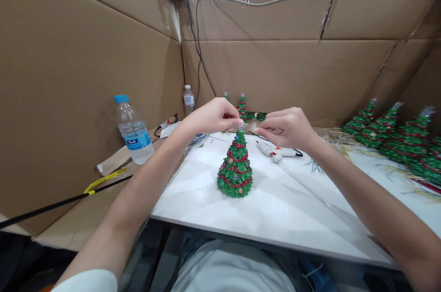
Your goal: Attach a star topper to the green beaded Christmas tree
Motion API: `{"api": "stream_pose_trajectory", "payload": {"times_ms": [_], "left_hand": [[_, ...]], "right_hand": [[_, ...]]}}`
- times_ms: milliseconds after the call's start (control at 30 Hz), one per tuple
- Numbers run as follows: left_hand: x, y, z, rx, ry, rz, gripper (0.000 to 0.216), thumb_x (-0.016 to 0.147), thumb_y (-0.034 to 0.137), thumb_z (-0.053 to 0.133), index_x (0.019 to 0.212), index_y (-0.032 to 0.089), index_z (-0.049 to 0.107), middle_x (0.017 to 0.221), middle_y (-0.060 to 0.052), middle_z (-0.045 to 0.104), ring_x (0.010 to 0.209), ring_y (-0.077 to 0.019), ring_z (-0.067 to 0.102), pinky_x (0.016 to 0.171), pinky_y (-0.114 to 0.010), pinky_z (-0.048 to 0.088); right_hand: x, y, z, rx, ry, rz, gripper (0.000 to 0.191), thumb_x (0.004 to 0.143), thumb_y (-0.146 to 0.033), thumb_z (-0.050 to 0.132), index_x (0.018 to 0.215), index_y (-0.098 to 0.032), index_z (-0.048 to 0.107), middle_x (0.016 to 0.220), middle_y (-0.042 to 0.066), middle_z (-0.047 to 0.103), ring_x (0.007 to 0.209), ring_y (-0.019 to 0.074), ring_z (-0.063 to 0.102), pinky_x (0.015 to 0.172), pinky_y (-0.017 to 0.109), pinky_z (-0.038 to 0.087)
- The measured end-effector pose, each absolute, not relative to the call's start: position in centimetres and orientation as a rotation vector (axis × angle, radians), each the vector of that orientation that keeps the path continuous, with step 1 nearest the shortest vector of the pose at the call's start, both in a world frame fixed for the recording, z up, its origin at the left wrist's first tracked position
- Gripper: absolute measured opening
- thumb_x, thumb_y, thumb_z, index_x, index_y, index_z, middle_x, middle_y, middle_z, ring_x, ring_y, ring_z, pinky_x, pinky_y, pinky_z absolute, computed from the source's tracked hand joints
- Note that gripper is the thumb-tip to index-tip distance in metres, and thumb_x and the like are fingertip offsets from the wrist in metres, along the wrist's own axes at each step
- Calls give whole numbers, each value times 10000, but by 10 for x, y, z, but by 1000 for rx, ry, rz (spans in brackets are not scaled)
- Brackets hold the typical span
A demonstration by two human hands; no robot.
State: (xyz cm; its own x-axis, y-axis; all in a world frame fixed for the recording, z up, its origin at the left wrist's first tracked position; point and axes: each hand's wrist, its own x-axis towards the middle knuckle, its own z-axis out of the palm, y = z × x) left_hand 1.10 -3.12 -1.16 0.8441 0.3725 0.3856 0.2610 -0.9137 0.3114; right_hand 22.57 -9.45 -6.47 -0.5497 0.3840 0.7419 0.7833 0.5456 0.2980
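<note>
A small green Christmas tree (pixel 235 170) with red garland and gold ornaments stands upright on the white table in front of me. At its tip, my left hand (pixel 220 115) has thumb and fingers pinched on the clear topper (pixel 242 126). My right hand (pixel 287 127) is just right of the tip, apart from the tree, its fingertips drawn together. Whatever lies between those fingertips is too fine to make out. Below my right hand lies a white glue gun (pixel 277 150), with a long clear glue stick (pixel 306 186) extending from it towards the right front.
More decorated trees (pixel 389 126) line the right side, with others (pixel 242 106) behind my hands. Tinsel scraps (pixel 392 172) litter the right of the table (pixel 206 209). A water bottle (pixel 136 133) stands at left, a smaller bottle (pixel 189 99) farther back. Cardboard walls (pixel 275 67) enclose the place.
</note>
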Motion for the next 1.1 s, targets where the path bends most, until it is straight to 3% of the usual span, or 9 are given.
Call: {"api": "stream_pose_trajectory", "payload": {"times_ms": [300,567,767,1100], "left_hand": [[7,-27,-12,2761,467,621,334,824,364,596,617,107,645,516,30,410,497,-64,316,465,-212,247],[7,-28,-12,2743,514,601,321,830,381,598,677,111,680,516,30,450,493,-65,352,464,-207,270],[6,-32,-11,2726,546,601,304,839,363,594,670,119,661,526,27,484,480,-60,378,448,-193,281],[7,-30,-13,2781,507,635,312,851,349,576,683,107,678,511,21,512,478,-61,403,467,-190,302]], "right_hand": [[228,-154,-29,-1029,-2313,-526,408,899,-447,540,589,-199,637,479,-13,524,438,82,385,496,270,267],[229,-149,-27,-1252,-2259,-738,325,898,-348,461,680,-195,648,602,13,635,499,101,477,515,268,274],[221,-143,-36,-1392,-2168,-937,204,856,-316,459,733,-194,566,537,-7,575,455,105,376,497,258,186],[216,-141,-40,-1354,-2167,-1131,224,850,-270,411,655,-191,488,493,-10,474,443,96,271,499,270,120]]}}
